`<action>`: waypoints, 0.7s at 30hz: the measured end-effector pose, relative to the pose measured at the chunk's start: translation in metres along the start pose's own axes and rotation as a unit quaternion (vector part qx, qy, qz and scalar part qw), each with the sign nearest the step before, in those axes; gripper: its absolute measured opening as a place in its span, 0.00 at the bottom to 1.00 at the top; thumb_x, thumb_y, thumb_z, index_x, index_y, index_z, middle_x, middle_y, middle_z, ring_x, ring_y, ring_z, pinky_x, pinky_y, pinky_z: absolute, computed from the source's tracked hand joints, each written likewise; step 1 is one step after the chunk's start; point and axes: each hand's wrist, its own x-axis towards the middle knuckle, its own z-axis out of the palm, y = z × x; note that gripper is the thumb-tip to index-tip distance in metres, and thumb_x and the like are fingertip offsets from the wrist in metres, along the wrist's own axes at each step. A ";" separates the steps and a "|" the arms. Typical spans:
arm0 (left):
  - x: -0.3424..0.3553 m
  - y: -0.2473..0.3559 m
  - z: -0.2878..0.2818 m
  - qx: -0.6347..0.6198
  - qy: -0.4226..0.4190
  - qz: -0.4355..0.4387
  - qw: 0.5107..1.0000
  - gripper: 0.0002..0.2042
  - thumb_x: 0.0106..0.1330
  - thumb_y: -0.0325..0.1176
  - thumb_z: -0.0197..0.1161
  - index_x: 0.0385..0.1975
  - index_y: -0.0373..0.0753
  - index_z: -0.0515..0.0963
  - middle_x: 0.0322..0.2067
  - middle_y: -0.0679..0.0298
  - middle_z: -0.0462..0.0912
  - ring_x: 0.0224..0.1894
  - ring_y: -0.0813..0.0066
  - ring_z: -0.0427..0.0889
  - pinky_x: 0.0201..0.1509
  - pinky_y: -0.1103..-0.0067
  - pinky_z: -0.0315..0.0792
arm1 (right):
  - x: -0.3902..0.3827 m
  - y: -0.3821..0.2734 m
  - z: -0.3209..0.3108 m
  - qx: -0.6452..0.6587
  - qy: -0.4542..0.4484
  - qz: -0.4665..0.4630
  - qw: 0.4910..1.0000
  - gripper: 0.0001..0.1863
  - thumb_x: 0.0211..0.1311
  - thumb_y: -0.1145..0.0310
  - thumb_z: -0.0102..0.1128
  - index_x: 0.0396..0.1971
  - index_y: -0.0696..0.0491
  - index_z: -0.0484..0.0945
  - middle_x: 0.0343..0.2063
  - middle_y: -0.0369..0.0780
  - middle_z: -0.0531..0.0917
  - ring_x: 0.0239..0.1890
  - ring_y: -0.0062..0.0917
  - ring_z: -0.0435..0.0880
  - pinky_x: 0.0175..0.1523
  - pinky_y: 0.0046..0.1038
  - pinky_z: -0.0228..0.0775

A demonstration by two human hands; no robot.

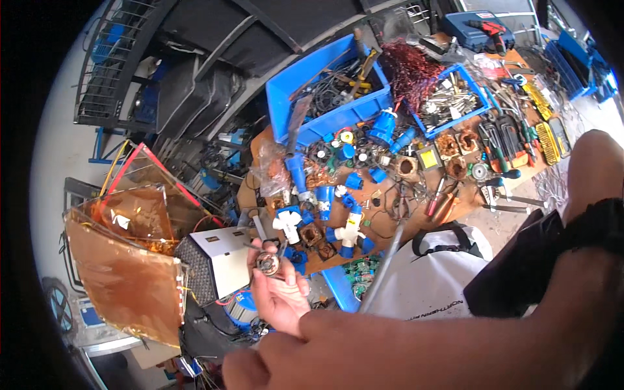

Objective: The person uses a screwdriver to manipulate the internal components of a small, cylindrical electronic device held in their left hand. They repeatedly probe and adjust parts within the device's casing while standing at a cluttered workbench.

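My left hand [281, 300] is raised near the middle of the view. Its thumb and fingers are closed round a small round motor part [268, 262] with a metallic ring face. My right hand [279, 359] is close in front, across the lower part of the view, and covers the left wrist. The right fingers look curled, but what they hold, if anything, is hidden. A thin metal rod [385, 265] slants down behind the right hand. I cannot tell whether that hand grips it.
On the wooden table [257, 201] are blue and white plastic fittings [351, 229], hand tools [507, 140] and a blue bin of cables [279, 107]. A white box [224, 257] and orange-brown panels [123, 273] stand left. A white bag [429, 276] with black straps lies right.
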 end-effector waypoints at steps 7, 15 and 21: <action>-0.009 0.000 -0.014 -0.038 0.002 -0.031 0.999 0.23 0.72 0.36 0.42 0.62 0.32 0.51 0.50 0.55 0.65 0.29 0.74 0.73 0.20 0.79 0.77 | -0.002 0.005 0.006 0.018 0.004 0.004 1.000 0.13 0.51 0.76 0.62 0.37 0.57 0.71 0.27 0.38 0.77 0.29 0.24 0.78 0.32 0.26 0.69; -0.018 0.000 0.003 -0.009 0.029 -0.016 0.999 0.23 0.72 0.37 0.43 0.62 0.33 0.53 0.51 0.53 0.65 0.28 0.76 0.71 0.18 0.80 0.74 | -0.007 -0.001 0.005 0.032 0.019 0.007 0.999 0.12 0.50 0.75 0.63 0.35 0.56 0.72 0.26 0.38 0.76 0.29 0.24 0.78 0.32 0.25 0.69; -0.031 -0.004 -0.007 -0.030 0.092 0.024 0.995 0.22 0.69 0.36 0.48 0.60 0.32 0.59 0.49 0.54 0.69 0.30 0.73 0.73 0.26 0.77 0.76 | -0.016 0.009 -0.009 0.074 0.138 0.101 0.982 0.12 0.50 0.75 0.65 0.34 0.56 0.73 0.25 0.37 0.75 0.29 0.24 0.78 0.32 0.25 0.69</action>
